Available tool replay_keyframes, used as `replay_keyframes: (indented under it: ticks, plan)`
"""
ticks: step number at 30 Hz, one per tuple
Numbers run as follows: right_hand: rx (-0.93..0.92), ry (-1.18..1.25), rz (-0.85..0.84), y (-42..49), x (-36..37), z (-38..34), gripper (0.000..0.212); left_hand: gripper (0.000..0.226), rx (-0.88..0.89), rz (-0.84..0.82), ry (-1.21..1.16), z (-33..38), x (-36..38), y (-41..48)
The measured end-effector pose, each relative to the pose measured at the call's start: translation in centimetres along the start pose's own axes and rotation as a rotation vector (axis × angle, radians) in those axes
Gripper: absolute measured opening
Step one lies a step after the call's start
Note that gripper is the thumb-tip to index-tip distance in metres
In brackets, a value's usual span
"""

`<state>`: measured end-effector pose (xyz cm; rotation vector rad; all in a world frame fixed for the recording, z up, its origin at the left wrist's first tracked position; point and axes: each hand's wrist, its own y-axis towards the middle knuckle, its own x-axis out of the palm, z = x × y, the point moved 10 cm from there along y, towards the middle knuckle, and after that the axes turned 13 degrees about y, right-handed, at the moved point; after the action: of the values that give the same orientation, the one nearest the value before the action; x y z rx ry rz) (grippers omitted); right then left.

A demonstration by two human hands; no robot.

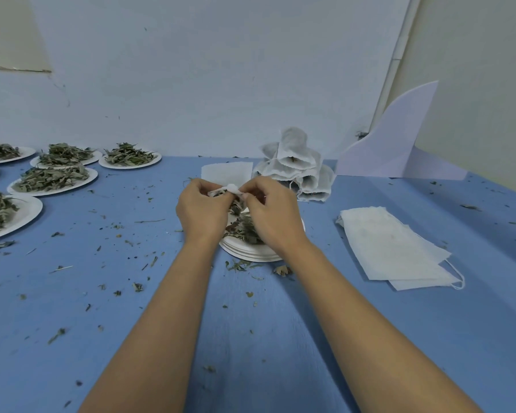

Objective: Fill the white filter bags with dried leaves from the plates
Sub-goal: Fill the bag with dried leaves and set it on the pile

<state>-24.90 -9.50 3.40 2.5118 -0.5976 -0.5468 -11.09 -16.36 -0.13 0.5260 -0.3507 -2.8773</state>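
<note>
Forearms (167, 323) reach up from the bottom edge; left grip (203, 210) and right grip (268, 213) both pinch a filter bag (230, 189) mid-frame, above the plate (251, 255). Cinching it, apparently; next, onto the filled pile (298, 162) behind.

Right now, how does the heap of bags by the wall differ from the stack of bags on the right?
The heap of bags is puffed up and seemingly filled; the stack of bags lies flat and looks empty. The heap rises in a mound farther back; the stack spreads low, nearer the front. Both are white filter cloth on the blue table.
</note>
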Motion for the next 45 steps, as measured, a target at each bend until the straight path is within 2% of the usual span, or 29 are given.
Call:
replay_keyframes:
  ticks: [3, 7, 11, 14, 16, 19, 21, 25, 28, 32, 38, 41, 45]
  plan:
    - [0.038, 0.088, -0.015, -0.1, 0.1, 0.4, 0.015, 0.017, 0.010, 0.059, 0.040, 0.5, -0.6, -0.4]
    - [0.151, 0.332, -0.006, 0.0, -0.1, 1.1, 0.023, 0.022, 0.067, 0.146, 0.007, 2.0, -1.1, -1.3]
    - [0.186, 0.353, 0.009, 0.1, 0.3, 1.5, 0.022, 0.015, 0.080, 0.151, -0.015, 2.1, -1.1, -1.2]
    - [0.200, 0.305, 0.075, 0.3, -0.4, 2.3, 0.020, 0.015, 0.128, 0.025, -0.037, 2.5, 0.1, -1.1]
    - [0.228, 0.337, 0.136, 0.5, -1.3, 2.8, 0.021, 0.019, 0.134, -0.146, -0.118, 2.8, 1.6, -1.1]
    - [0.268, 0.420, 0.195, 0.8, -2.4, 3.5, 0.022, 0.036, 0.168, -0.370, -0.122, 3.3, 3.5, -1.7]
    - [0.280, 0.437, 0.214, 0.8, -2.8, 3.7, 0.021, 0.047, 0.232, -0.414, -0.083, 3.8, 3.9, -2.1]
    - [0.298, 0.428, 0.208, 0.7, -3.1, 3.9, 0.017, 0.048, 0.266, -0.356, -0.104, 4.1, 3.1, -2.2]
    - [0.326, 0.479, 0.172, 0.7, -2.6, 4.0, 0.018, 0.041, 0.284, -0.265, -0.024, 3.9, 2.1, -1.6]
    - [0.311, 0.375, 0.143, 0.7, -2.3, 3.9, 0.019, 0.034, 0.296, -0.182, 0.070, 3.2, 1.5, -1.0]
    - [0.144, 0.174, 0.111, 0.4, -2.1, 1.9, 0.022, 0.028, 0.379, -0.086, 0.193, 3.7, 1.5, -1.2]
    - [0.080, 0.166, 0.041, 0.3, -1.2, 0.9, 0.017, 0.024, 0.369, -0.036, 0.302, 3.4, 1.3, -1.2]
    - [0.000, 0.190, -0.055, 0.0, 0.2, -0.9, 0.025, 0.020, 0.297, 0.070, 0.444, 2.8, 0.2, -1.0]
